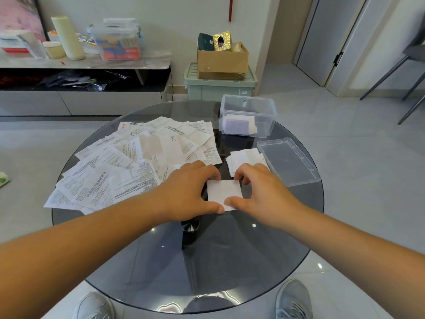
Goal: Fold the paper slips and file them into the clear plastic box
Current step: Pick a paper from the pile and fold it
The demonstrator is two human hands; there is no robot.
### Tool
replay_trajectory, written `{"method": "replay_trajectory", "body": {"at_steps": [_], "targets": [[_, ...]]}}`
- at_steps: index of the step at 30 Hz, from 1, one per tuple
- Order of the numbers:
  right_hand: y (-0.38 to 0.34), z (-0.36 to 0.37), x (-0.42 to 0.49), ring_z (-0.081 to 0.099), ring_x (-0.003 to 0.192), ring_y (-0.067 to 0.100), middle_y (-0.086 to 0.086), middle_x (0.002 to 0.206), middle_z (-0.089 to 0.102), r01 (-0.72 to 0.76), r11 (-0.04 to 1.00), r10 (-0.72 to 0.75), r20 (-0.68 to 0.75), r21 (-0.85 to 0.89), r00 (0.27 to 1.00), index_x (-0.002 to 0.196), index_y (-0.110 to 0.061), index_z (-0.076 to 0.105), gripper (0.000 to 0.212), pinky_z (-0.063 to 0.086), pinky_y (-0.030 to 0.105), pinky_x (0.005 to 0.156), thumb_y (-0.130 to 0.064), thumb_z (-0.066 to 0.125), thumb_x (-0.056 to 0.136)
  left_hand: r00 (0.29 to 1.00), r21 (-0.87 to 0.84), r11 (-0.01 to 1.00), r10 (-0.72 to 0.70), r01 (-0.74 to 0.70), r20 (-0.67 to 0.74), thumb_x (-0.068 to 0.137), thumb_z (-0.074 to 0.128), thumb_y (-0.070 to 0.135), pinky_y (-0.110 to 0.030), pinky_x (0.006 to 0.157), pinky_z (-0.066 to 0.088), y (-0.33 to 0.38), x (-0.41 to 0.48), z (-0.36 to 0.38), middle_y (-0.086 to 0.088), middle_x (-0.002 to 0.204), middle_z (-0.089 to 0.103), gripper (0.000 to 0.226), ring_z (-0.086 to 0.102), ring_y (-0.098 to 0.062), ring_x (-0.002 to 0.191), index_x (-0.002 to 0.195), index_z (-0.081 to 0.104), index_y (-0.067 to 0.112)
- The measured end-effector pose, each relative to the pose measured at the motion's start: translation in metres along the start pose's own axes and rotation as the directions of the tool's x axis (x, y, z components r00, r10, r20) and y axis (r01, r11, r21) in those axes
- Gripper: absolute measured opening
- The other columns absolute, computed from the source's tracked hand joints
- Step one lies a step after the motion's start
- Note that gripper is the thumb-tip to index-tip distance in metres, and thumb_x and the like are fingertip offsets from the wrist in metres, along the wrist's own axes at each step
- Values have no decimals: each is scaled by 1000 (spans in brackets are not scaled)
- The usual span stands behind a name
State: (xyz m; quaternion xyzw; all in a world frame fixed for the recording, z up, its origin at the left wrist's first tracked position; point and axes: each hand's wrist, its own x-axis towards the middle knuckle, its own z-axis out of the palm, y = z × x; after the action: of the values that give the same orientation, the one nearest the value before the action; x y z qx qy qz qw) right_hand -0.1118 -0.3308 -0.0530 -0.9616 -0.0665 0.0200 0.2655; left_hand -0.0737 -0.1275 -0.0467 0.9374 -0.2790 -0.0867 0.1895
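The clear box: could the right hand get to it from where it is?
Probably yes. The box stands open, on the same side as the right hand; only a flat stack and the lid lie between. That hand and the left hand pinch a slip, though.

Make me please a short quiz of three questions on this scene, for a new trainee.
1. True or false: the lid is closed on the clear plastic box.
2. Which hand pinches the folded slip? A) left hand only B) right hand only C) both
3. On which side of the folded slip lies the pile of unfolded papers?
Key: 1. False; the lid lies on the glass table beside the open box. 2. C. 3. The person's left.
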Motion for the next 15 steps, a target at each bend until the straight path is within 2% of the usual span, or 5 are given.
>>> {"method": "replay_trajectory", "body": {"at_steps": [3,8,11,13,15], "targets": [[6,-3,-2,52,83,3,-10,109,44,68,997,-66,62,-37,996,109,-36,63,25,41,21,75,-47,70,88,997,6,1000,-15,14,69,76,76,61,-35,96,47,0,5,-4,8,118,49,53,46,-13,108,121,57,38],[13,-9,-4,50,99,7,-12,112,45,135,984,-121,123,-116,985,120,-38,67,31,49,28,88,-50,65,91,991,26,999,-40,37,128,83,70,58,-31,92,46,4,9,-10,7,114,48,37,47,-12,104,112,60,37],[18,-7,-1,47,101,5,-14,111,44,182,977,-167,127,-112,978,123,-40,67,33,44,19,83,-50,63,92,992,11,998,-70,69,103,90,67,49,-28,86,47,8,16,-11,6,115,54,26,52,-12,99,107,57,32],[22,-7,-1,45,102,5,-13,110,44,224,965,-204,146,-138,968,126,-40,67,33,38,14,76,-48,61,94,988,15,994,-113,113,103,91,68,45,-28,86,49,12,21,-12,5,116,58,31,55,-13,98,114,56,29],[25,-9,-2,45,102,8,-10,109,46,306,938,-284,147,-162,948,125,-41,67,30,41,19,78,-45,60,96,977,39,987,-162,158,136,90,70,44,-31,90,51,16,24,-15,6,115,60,38,57,-15,100,119,57,25]]}}
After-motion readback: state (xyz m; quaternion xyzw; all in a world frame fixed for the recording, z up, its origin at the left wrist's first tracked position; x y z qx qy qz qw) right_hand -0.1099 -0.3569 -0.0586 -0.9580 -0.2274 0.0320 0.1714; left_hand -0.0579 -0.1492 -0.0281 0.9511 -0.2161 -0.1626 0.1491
